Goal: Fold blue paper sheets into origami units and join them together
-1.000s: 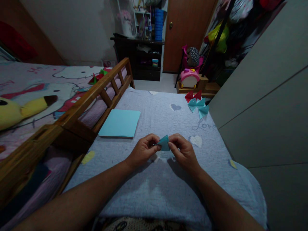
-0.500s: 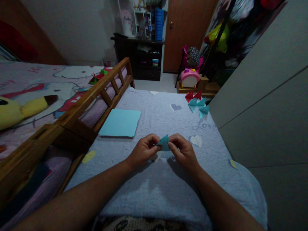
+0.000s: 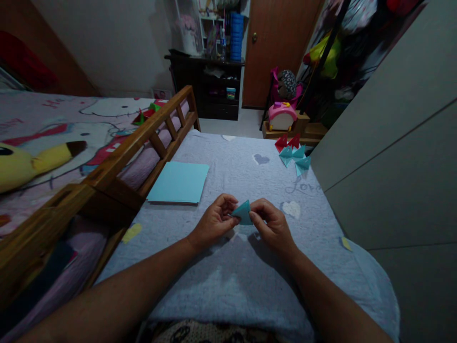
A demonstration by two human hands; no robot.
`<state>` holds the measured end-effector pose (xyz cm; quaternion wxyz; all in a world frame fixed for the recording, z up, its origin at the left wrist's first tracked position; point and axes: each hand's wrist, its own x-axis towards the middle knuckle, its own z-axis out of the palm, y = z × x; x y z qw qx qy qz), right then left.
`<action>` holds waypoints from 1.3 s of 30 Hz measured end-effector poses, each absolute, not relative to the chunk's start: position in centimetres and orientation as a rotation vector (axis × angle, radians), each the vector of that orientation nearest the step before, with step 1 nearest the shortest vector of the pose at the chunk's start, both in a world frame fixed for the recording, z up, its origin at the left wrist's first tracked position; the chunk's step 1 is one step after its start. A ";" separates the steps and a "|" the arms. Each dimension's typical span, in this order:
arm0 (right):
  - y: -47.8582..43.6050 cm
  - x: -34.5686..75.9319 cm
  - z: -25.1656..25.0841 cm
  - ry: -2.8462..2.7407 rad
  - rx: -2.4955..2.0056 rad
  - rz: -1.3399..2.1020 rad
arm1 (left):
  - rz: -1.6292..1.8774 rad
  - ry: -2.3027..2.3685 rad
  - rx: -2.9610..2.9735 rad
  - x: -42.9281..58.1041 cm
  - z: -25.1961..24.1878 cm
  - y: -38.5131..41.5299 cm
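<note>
A small piece of folded teal paper (image 3: 243, 213) is held up between both hands, just above the patterned bedsheet. My right hand (image 3: 272, 223) pinches its right edge between thumb and fingers. On the other side, my left hand (image 3: 217, 220) has its thumb at the paper's lower left corner, with the index finger curled slightly above. To the left lies a stack of light blue paper sheets (image 3: 180, 182). Folded light blue paper pieces (image 3: 295, 157) stand at the far right of the bed, beside folded red paper pieces (image 3: 286, 141).
A wooden bed rail (image 3: 143, 143) runs along the left, with another bed and a yellow plush toy (image 3: 34, 164) beyond it. A pale cabinet (image 3: 389, 143) borders the right side. Past the bed's far edge are a dark shelf (image 3: 205, 88) and a pink toy case (image 3: 282, 116).
The fingers of my left hand have lifted and loosened a little from the paper's upper left side. The right hand and the paper have hardly moved.
</note>
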<state>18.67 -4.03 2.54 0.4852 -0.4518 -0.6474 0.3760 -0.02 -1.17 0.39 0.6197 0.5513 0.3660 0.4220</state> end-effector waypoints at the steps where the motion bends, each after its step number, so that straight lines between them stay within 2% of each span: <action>1: -4.0 18.7 2.5 -1.575 -1.104 0.918 | 0.966 0.844 1.276 0.0 0.3 -1.2; 19: -4.0 18.6 2.4 -1.605 -1.065 0.872 | 0.812 0.873 1.569 -0.3 0.3 -1.1; 39: -4.2 18.6 3.2 -1.615 -1.032 0.792 | 0.873 0.915 1.719 -0.2 1.6 -1.3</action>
